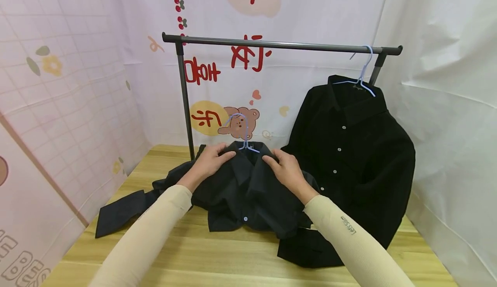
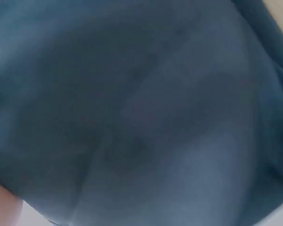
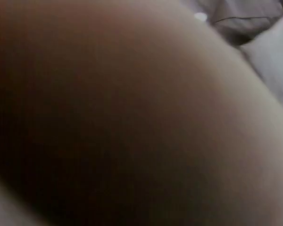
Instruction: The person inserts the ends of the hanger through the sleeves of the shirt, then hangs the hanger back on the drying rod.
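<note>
A dark button shirt (image 1: 248, 192) lies bunched over the table, with a pale purple wire hanger (image 1: 247, 134) inside its collar and the hook standing up. My left hand (image 1: 211, 159) grips the shirt at its left shoulder beside the collar, thumb on top of the cloth. On the other side of the collar, my right hand (image 1: 289, 170) pinches the right shoulder. Dark cloth (image 2: 141, 113) fills the left wrist view, with a fingertip (image 2: 2, 207) at its lower corner. A blurred close surface covers most of the right wrist view.
Behind the hands stands a dark metal rack (image 1: 272, 44). A black shirt (image 1: 349, 149) hangs at its right end on another purple hanger (image 1: 365, 67), close to my right hand. One sleeve (image 1: 120, 211) stretches left across the wooden table (image 1: 217, 257). Printed cloth walls surround the table.
</note>
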The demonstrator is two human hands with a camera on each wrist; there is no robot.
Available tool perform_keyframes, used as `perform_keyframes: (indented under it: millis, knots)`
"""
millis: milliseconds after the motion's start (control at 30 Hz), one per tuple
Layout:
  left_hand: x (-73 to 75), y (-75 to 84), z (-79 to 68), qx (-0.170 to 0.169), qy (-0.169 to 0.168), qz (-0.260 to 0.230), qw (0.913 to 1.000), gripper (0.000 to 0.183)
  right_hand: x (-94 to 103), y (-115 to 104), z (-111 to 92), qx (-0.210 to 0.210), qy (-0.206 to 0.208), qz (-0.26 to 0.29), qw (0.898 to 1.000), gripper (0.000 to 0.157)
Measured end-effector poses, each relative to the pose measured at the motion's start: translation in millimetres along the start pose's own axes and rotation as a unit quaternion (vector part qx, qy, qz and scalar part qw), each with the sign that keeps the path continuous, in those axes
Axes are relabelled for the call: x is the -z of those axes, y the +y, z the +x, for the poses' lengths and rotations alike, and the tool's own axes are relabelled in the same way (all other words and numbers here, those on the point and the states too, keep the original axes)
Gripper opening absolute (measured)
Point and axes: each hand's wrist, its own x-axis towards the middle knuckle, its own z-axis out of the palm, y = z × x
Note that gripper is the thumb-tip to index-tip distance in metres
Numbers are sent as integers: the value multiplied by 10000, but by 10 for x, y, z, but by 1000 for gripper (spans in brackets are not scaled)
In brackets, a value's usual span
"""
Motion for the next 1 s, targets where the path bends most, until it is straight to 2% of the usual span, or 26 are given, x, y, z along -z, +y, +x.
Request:
perform_keyframes:
  millis: [100,200,400,600,700,800,867,933,1000]
  knots:
    - [174,-195,-42,55,227,627,9978,22,58,95,6,-411,305,198,9985,27]
    - [353,-417,-135,279,302,873,9953,23,107,186,19,-548,422,278,9972,29]
    - [677,-703,-369,886,534,489,9934,25,162,295,20,-685,441,566,9951,34]
    - [983,-775,-559,1115,789,268,9903,35,164,389,11,-965,957,189,9905,33]
    - [1089,-743,-588,1038,905,215,9902,39,131,392,9,-1055,1001,-5,9894,33]
    - [1143,-697,-589,973,924,216,9907,40,92,348,7,-1180,1018,23,9878,33]
    - [1161,-703,-590,931,859,448,9909,38,80,320,2,-1204,1018,157,9874,33]
    - [1167,-747,-594,893,691,1024,9883,32,67,315,-4,-1117,979,315,9884,32]
    - [1151,-804,-593,796,515,1731,9803,24,48,325,-18,-935,872,452,9908,32]
